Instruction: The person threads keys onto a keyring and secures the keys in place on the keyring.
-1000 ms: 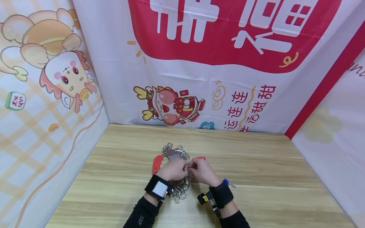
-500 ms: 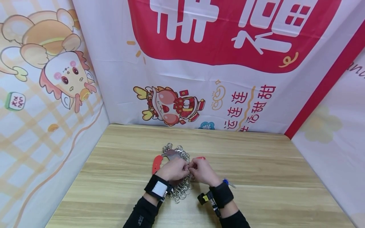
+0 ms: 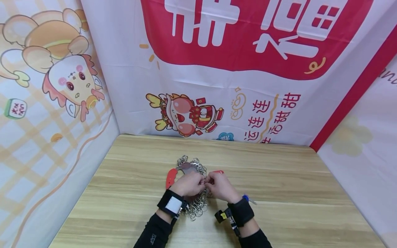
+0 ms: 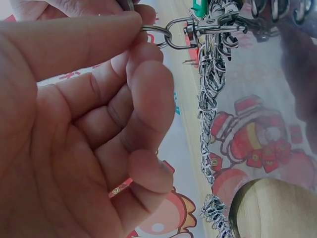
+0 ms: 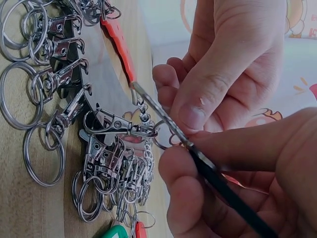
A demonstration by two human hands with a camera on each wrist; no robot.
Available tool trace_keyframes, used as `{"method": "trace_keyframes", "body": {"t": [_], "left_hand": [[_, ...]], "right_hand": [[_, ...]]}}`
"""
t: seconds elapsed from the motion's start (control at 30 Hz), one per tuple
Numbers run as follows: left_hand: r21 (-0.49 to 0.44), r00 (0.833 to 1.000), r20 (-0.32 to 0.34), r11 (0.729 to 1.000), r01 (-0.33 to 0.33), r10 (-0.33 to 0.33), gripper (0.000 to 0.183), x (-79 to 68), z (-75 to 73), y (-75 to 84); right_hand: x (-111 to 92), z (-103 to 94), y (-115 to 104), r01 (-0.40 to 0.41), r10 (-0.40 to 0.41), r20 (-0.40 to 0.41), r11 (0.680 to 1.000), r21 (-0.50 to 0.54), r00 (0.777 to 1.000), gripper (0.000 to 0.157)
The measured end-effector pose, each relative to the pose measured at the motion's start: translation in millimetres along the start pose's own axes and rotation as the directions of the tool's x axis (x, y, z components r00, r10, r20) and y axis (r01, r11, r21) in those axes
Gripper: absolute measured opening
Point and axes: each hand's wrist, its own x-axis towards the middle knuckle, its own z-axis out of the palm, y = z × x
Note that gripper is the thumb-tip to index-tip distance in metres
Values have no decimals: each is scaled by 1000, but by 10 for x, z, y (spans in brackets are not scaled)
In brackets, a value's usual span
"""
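A grey shiny metal plate point(image 3: 187, 168) with a curved cutout and a red grip point(image 3: 170, 178) lies on the table, fringed with swivel clasps point(image 3: 196, 210) bearing split rings. My left hand point(image 3: 189, 183), over the plate, pinches a split ring point(image 4: 157, 30) between thumb and index finger. That ring hangs on one clasp point(image 4: 213, 27), stretched out from the edge. My right hand point(image 3: 221, 186) meets it fingertip to fingertip, pinching a thin item point(image 5: 161, 110), silvery and notched at one end, dark at the other. It crosses close by the ring; I cannot tell its kind.
A blue-headed key point(image 3: 250, 199) lies on the wooden table point(image 3: 297, 186) beside the right wristband. Something red point(image 3: 219, 171) shows behind the right hand. Green point(image 5: 116, 231) and red heads point(image 5: 140, 229) hang among the clasps. Printed cloth walls point(image 3: 130, 86) rise at the back and sides.
Both hands stay almost in place, with only slight finger movement at the ring. The plate and clasps have not moved.
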Motion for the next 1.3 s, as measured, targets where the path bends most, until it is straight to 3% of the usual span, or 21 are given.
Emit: {"method": "trace_keyframes", "body": {"t": [0.33, 0.57, 0.8, 0.97, 1.3], "left_hand": [[-47, 1000, 7, 999, 21, -21, 24, -7, -11, 20], [-43, 1000, 16, 999, -11, 11, 20, -7, -5, 18], [-7, 1000, 11, 1000, 12, -11, 21, -13, -4, 43], [31, 1000, -17, 999, -16, 17, 22, -19, -5, 43], [-10, 999, 40, 1000, 22, -21, 22, -2, 38, 45]], "right_hand": [[-10, -10, -8, -26, 26, -13, 1000, 9, 1000, 7], [-23, -18, -10, -51, 51, -14, 998, 46, 999, 6], [-21, -9, -6, 20, -20, -12, 1000, 13, 1000, 7], [-21, -11, 2, 56, -56, 4, 998, 10, 998, 7], [-46, -19, 10, 34, -34, 76, 999, 4, 997, 7]]}}
